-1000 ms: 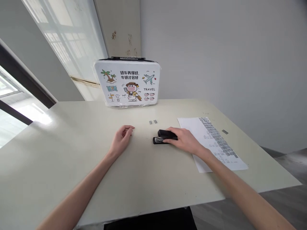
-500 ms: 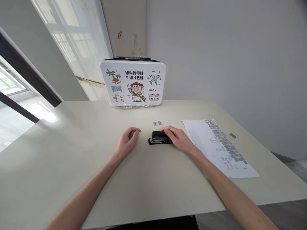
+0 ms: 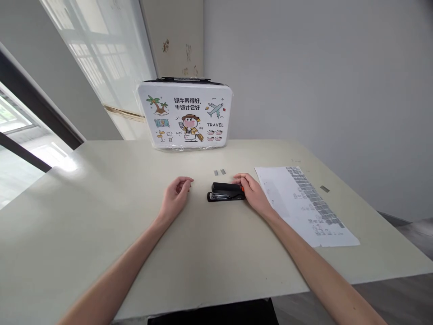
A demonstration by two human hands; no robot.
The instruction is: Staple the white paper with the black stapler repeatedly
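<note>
A black stapler lies on the pale table, its front end pointing left and a gap showing between its upper arm and base. My right hand rests against its rear end, beside a small orange part. The fingers reach out behind the stapler, not wrapped around its body; some fingertips are hidden. To the left, apart from the stapler, my left hand rests on the table with fingers curled in and thumb close to the index finger. Nothing shows in it. Two short staple strips lie just beyond the stapler.
A white printed case in clear plastic stands at the table's back. On the right lies a printed paper sheet with rows of grey staple strips along its side. Another strip lies farther right on the table.
My right hand has slid from the top of the stapler back to its rear end, uncovering more of it and the orange part. My left hand looks nearly the same. The view has shifted slightly.
</note>
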